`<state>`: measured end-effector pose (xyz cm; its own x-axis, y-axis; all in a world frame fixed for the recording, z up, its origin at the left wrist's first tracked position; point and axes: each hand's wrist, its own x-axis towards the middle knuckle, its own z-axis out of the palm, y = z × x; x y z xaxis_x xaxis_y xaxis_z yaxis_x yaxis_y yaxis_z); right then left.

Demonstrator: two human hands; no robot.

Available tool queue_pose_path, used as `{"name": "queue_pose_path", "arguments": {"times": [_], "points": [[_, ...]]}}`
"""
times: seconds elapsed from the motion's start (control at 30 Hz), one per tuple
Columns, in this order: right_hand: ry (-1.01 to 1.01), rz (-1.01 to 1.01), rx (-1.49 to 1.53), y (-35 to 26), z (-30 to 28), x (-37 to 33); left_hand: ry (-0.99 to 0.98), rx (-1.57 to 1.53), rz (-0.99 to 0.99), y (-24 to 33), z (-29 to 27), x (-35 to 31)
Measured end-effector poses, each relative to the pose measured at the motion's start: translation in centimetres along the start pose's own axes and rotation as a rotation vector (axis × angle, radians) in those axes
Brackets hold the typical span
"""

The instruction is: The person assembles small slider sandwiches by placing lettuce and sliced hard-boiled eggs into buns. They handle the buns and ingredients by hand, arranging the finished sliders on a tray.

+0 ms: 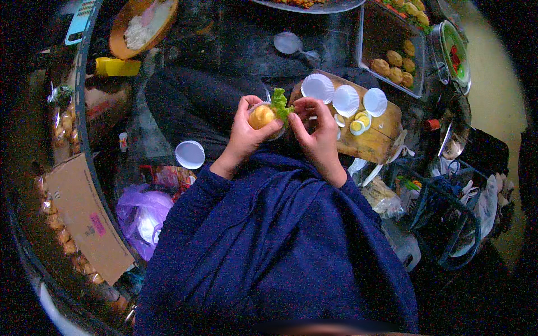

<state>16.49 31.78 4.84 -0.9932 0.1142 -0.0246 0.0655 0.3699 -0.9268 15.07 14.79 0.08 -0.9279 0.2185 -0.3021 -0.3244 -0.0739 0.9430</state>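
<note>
My left hand [242,137] is closed round a small golden bun [261,117], which sits in a thin paper cup in front of my lap. A frilly green lettuce leaf [279,102] stands up at the bun's right side. My right hand [320,135] pinches that leaf's right edge between thumb and fingers. Just beyond this hand lies a wooden cutting board [386,130], bearing several white paper baking cups [346,101] and slices of boiled egg [357,127]. The bun's underside is hidden by my fingers.
At the far right stands a clear plastic box [421,94] of filled buns [394,58], beside a metal bowl [468,84]. A spoon [287,42] lies ahead. Leftward are a rice bowl [116,42], a paper cup [190,154], a purple bag [134,204] and cardboard [84,218]. A basket [476,221] stands right.
</note>
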Motion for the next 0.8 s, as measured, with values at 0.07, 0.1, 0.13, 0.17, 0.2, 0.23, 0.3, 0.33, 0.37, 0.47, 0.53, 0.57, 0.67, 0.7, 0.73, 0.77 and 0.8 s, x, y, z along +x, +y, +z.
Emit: {"name": "queue_pose_path", "arguments": {"times": [0.07,0.1,0.13,0.17,0.2,0.23,0.3,0.33,0.37,0.47,0.53,0.57,0.67,0.7,0.73,0.77,0.8], "points": [[0.075,-0.179,-0.136,-0.3,-0.2,0.1,0.004,0.014,-0.003,-0.1,-0.1,0.1],[0.060,-0.275,-0.216,-0.5,-0.2,0.3,0.014,0.030,-0.004,0.0,0.0,0.2],[0.046,-0.372,-0.295,-0.6,-0.2,0.5,0.006,0.006,0.016,0.0,0.0,0.2],[0.032,-0.468,-0.375,-0.8,-0.2,0.7,0.006,-0.015,0.031,0.1,0.1,0.2],[0.009,-0.447,-0.366,-0.9,0.0,0.9,0.003,-0.030,0.054,0.1,0.2,0.2],[-0.007,-0.447,-0.393,-1.0,0.0,1.1,-0.001,0.000,0.061,0.2,0.3,0.2],[-0.043,-0.447,-0.452,-1.0,0.0,1.2,-0.004,0.080,0.107,0.5,0.3,0.1],[-0.038,-0.435,-0.449,-1.0,0.0,1.3,-0.022,0.070,0.070,0.6,0.3,0.1],[-0.033,-0.420,-0.451,-0.9,0.0,1.3,-0.034,0.070,0.046,0.8,0.3,0.1],[-0.041,-0.380,-0.407,-0.4,-0.2,1.3,-0.061,0.015,-0.002,1.3,0.3,-0.1],[-0.039,-0.368,-0.366,-0.1,-0.3,1.4,-0.078,-0.041,-0.028,1.6,0.4,-0.2],[-0.030,-0.371,-0.349,0.1,-0.3,1.5,-0.087,-0.069,-0.040,1.9,0.4,-0.3],[-0.026,-0.394,-0.338,0.5,-0.5,1.7,-0.108,-0.110,-0.068,2.5,0.5,-0.6],[-0.025,-0.398,-0.334,0.5,-0.6,1.8,-0.112,-0.113,-0.072,2.8,0.5,-0.7],[-0.037,-0.403,-0.315,0.5,-0.6,1.7,-0.121,-0.134,-0.097,3.0,0.5,-0.7],[-0.044,-0.405,-0.290,0.4,-0.7,1.7,-0.129,-0.152,-0.116,3.3,0.5,-0.7],[-0.053,-0.409,-0.264,0.4,-0.7,1.7,-0.128,-0.165,-0.143,3.6,0.5,-0.7]]}}
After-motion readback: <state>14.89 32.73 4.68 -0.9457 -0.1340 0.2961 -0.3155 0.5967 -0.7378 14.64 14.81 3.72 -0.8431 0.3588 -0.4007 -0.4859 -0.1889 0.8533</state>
